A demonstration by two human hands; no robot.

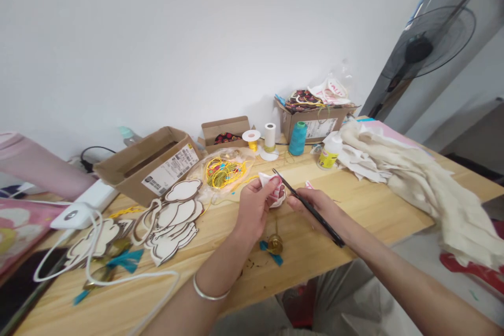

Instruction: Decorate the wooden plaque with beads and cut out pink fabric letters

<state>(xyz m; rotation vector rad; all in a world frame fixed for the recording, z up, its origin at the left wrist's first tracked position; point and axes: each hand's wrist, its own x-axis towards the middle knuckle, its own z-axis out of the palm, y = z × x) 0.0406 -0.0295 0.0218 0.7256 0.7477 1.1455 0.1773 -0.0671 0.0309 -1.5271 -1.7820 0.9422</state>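
My left hand (258, 199) is closed on a small piece of white cloth (268, 182) with pink print, held above the table. My right hand (318, 205) grips long black tweezers (311, 207), their tip at the cloth's upper edge. Beside the right fingers shows a small pink-and-white scrap (309, 185); whether that hand touches it I cannot tell. Below my hands lies a round brass-coloured bell-like ornament (274, 244) with teal tassels.
White cloud-shaped pieces (173, 239) lie left of my hands, near an open cardboard box (151, 165). Behind are tangled yellow cords (225, 172), a teal thread cone (298, 139) and a glue bottle (329, 153). Cream cloth (413, 178) hangs over the right edge. A white cable (91, 252) crosses the left.
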